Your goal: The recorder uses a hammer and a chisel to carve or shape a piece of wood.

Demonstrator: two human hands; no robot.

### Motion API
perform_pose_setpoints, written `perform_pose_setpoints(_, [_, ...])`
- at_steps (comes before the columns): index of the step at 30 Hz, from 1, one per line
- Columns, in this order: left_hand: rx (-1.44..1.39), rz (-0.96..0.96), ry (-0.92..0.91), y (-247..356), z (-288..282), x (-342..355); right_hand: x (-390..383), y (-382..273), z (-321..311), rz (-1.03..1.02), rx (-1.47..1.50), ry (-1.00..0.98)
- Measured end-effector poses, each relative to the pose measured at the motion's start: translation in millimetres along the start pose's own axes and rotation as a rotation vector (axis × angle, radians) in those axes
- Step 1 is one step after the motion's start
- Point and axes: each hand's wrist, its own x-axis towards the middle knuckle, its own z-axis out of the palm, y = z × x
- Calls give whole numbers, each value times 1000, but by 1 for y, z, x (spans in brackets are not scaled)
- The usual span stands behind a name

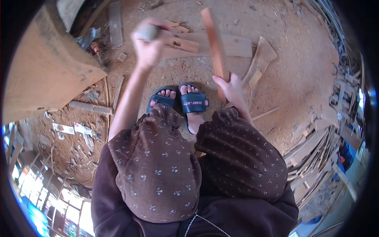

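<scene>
My left hand (148,45) is raised at the upper middle, closed round a blurred grey object (147,33) with a rounded end, perhaps a tool. My right hand (231,85) grips the lower part of a long, narrow reddish wooden stick (214,39), held upright in the picture. Beyond my hands a small wooden block (189,46) with a dark slot lies on a flat pale plank (237,46) on the ground, partly hidden by my left hand.
My sandalled feet (177,98) are below my hands. An odd-shaped board (265,53) lies at right of the plank. A large tan panel (51,71) stands left, among scraps (87,130). Piles of wood (327,146) line the right edge.
</scene>
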Motion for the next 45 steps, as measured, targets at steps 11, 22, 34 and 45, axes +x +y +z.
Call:
perform_pose_setpoints(11, [86,-150,303,-26,-24,1,-3,54,6,155,-267,-14])
perform_pose_setpoints(22, [-38,-105,332,17,-11,6,-4,33,13,84,-245,-92])
perform_pose_setpoints(34, [-144,-119,-302,0,29,-16,1,48,16,107,-222,-132])
perform_pose_setpoints(45, [-183,-73,-315,-9,20,-23,-2,58,19,87,-198,-114])
